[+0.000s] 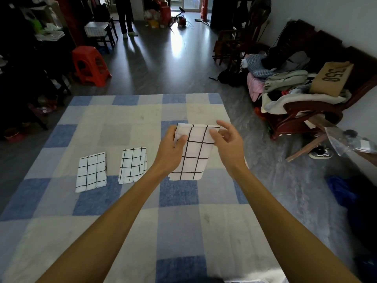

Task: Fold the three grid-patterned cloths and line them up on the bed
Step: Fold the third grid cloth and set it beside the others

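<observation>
Two folded white cloths with black grid lines lie side by side on the bed: the left cloth [91, 172] and the middle cloth [133, 165]. A third grid cloth [193, 154], folded into a tall rectangle, hangs above the bed to their right. My left hand [172, 149] grips its upper left edge with thumb and fingers. My right hand [227, 139] pinches its upper right edge with the thumb, its other fingers spread. The cloth's lower end hangs near the bedsheet; whether it touches I cannot tell.
The bed [114, 211] carries a blue, grey and cream checked sheet. A wooden chair [306, 107] piled with clothes stands right of it. A red plastic stool [90, 65] stands on the floor at the far left. A person's legs [126, 19] show far back.
</observation>
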Demonstrator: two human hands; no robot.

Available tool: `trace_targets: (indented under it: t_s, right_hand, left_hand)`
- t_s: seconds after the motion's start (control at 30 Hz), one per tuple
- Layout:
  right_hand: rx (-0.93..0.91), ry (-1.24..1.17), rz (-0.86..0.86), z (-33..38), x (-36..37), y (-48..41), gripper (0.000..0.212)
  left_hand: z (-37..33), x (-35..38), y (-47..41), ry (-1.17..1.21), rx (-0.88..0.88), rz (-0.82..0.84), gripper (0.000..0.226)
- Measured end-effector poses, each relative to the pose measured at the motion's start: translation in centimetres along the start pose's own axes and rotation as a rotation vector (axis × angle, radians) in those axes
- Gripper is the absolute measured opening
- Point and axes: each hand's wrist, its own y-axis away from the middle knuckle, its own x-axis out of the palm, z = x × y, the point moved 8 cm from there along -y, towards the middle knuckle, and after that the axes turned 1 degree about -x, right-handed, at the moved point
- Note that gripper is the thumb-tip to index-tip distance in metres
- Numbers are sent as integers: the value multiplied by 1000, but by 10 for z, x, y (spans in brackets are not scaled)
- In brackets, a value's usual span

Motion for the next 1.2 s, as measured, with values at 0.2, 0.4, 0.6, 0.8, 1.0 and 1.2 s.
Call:
trace_targets:
  t_s: [0.2, 0.4, 0.6, 0.8, 1.0, 1.2]
  right_hand:
    - [-522, 562, 53, 43, 21, 6, 33]
    - [-717, 676, -19, 58, 26, 8, 20]
    - [-861, 729, 1, 63, 35, 11, 23]
    - [-789, 739, -29, 67, 36, 6, 25]
    - [-673, 704, 153, 72, 45, -3, 13]
    - [-561, 558, 165, 75, 44, -11, 11]
  left_hand:
    - [-3, 5, -1, -42, 63, 36, 8]
    - [-6, 0, -3, -90, 93, 40, 14]
    - [-17, -5, -4, -85, 122, 31, 16]
    - [-17, -7, -8, -92, 139, 40, 17]
    - [-24, -7, -10, -104, 154, 65, 13]
    - [-29, -4, -15, -121, 116, 109, 17]
